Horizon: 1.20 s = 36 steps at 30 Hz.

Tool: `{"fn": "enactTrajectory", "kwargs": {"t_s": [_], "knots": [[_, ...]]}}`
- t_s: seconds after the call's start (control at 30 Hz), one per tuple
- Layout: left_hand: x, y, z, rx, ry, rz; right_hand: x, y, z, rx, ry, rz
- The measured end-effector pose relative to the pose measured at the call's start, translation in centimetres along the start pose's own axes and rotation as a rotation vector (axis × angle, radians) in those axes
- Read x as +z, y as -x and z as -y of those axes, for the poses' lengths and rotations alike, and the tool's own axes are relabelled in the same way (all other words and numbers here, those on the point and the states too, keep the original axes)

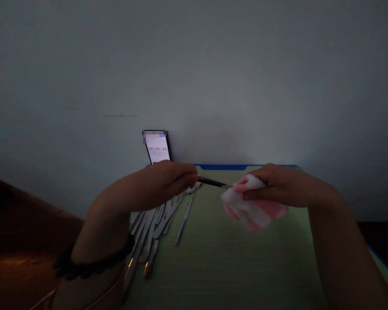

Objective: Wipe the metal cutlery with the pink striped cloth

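My left hand [173, 181] is closed on the end of a dark-handled piece of cutlery [212, 182], held roughly level above the table. Its far end runs into a pink and white cloth [254, 204], so I cannot tell what kind of utensil it is. My right hand [271, 187] pinches the cloth around that end, thumb on the near side. Below and beside my left forearm lies a pile of metal cutlery [151, 228], partly hidden by the arm. One slim piece [184, 221] lies slightly apart, to the right of the pile.
A phone [158, 148] showing a running timer leans against the grey wall [213, 77] behind the table. The light green tabletop [233, 267] has a blue edge [223, 167] at the back. To the left is a brown wooden surface [19, 258]. The scene is dim.
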<state>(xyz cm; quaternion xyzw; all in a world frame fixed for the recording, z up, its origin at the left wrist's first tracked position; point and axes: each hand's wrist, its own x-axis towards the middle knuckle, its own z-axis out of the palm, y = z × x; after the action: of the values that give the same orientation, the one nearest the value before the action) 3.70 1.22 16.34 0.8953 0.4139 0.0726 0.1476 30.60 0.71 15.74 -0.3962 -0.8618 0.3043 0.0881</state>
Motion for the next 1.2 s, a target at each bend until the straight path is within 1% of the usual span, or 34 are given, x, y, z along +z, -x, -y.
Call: {"fn": "enactTrajectory", "kwargs": {"t_s": [0.1,0.23,0.4,0.5,0.7,0.93,1.03,1.13,1.2], "knots": [[0.4,-0.4,-0.3,0.011,-0.021,-0.008,0.4,-0.4,0.2,-0.025,-0.017,0.003],[1.3,-1.1,-1.2,0.077,-0.036,0.025,1.2,-1.2,0.5,-0.034,0.03,0.009],[2.6,-2.2,-2.5,0.075,-0.138,0.07,2.0,-2.3,0.7,-0.068,0.131,0.003],[3.0,-2.6,-2.7,0.093,-0.171,0.074,2.3,-2.7,0.5,-0.085,0.149,-0.025],[3.1,-2.8,-2.2,0.094,-0.171,0.046,3.0,-3.5,0.1,-0.074,0.13,-0.059],[3.1,-2.9,-1.8,0.096,-0.126,0.074,3.1,-3.7,-0.2,-0.055,0.113,-0.054],[3.1,-2.9,-1.2,0.083,-0.113,0.089,2.9,-3.5,-0.8,-0.008,0.135,0.001],[3.1,-2.8,-0.3,0.049,-0.109,0.072,2.7,-3.4,-1.7,0.055,0.176,0.07],[3.0,-2.7,0.2,0.039,-0.098,0.052,2.6,-3.3,-2.2,0.074,0.169,0.074]]}}
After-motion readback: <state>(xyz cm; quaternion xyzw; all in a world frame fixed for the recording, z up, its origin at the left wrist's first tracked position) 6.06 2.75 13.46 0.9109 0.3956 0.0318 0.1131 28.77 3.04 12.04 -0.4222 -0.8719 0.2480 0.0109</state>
